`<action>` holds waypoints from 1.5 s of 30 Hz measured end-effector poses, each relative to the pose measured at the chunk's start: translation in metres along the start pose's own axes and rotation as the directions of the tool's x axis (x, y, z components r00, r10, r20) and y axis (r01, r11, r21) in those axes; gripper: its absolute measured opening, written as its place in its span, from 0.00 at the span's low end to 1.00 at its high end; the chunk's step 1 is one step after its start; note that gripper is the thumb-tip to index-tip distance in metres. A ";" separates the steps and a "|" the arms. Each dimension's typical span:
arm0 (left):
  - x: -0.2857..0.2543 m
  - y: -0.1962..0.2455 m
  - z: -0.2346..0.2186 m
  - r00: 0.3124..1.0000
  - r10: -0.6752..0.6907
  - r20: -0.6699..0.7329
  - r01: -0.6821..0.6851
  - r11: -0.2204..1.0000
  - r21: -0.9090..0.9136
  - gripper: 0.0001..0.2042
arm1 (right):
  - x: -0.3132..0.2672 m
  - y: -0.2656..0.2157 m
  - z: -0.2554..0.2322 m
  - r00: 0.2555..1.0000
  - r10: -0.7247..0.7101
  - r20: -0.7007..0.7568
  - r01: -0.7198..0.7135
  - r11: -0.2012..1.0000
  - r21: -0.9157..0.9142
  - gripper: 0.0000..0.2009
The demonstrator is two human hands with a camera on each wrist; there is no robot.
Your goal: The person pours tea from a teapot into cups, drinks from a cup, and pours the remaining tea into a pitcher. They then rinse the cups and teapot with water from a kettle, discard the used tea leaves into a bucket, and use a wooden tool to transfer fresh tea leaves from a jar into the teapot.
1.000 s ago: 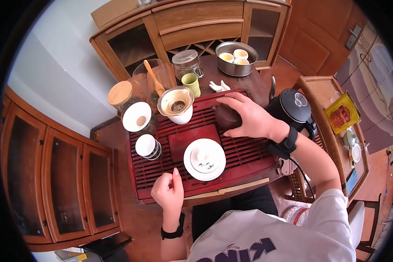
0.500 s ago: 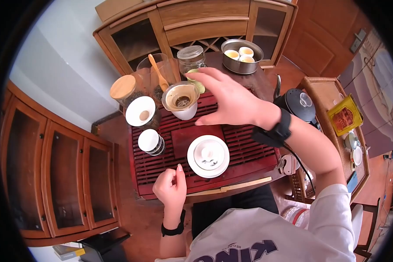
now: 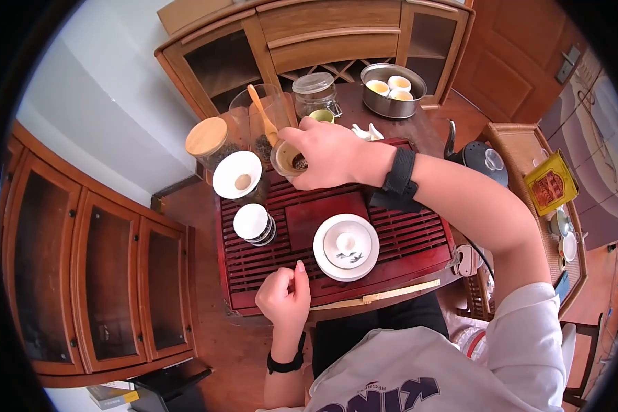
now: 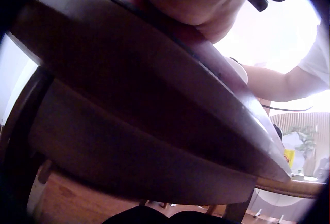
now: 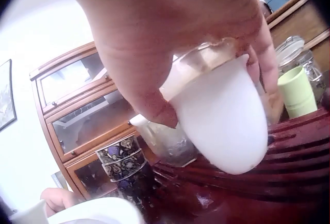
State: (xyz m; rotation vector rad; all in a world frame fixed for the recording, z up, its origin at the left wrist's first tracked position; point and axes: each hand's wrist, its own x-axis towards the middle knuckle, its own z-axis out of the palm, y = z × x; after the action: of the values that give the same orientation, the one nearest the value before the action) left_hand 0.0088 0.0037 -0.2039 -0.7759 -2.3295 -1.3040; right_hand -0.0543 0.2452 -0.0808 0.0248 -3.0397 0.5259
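My right hand grips a white pitcher from above, thumb on one side and fingers on the other. A translucent tan strainer with dark tea leaves sits in the pitcher's mouth. My left hand rests at the near edge of the red slatted tea tray, fingers curled in and thumb straight, holding nothing. Between the hands, a white lidded bowl stands on its saucer. Left of it are stacked patterned cups.
A white funnel, a wood-lidded jar and a wooden spoon stand at the left. Behind are a clip-top jar, a green cup and a steel pot with white cups. A dark kettle is at the right.
My right hand has moved left from the dark brown pot, across the tray, and taken hold of the white pitcher. My left hand keeps its place by the tray edge. The view has shifted slightly.
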 end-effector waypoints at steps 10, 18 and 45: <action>0.001 0.000 0.000 0.999 0.033 -0.026 -0.033 0.999 0.002 0.17 | 0.017 0.038 -0.014 0.863 -0.495 0.101 0.505 0.848 -0.160 0.47; 0.001 0.001 -0.001 0.999 0.052 -0.003 -0.052 0.998 0.024 0.17 | -0.021 -0.013 0.001 0.982 0.029 -0.188 -0.017 0.998 0.062 0.49; 0.002 0.005 -0.004 0.999 0.044 -0.005 -0.044 0.999 0.010 0.18 | -0.005 -0.001 0.021 0.983 0.032 -0.181 -0.030 0.999 0.014 0.36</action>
State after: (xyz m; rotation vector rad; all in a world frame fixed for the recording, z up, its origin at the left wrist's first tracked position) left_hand 0.0104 0.0034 -0.1975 -0.8147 -2.3005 -1.2733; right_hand -0.0509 0.2374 -0.1007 -0.0670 -2.8640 0.5169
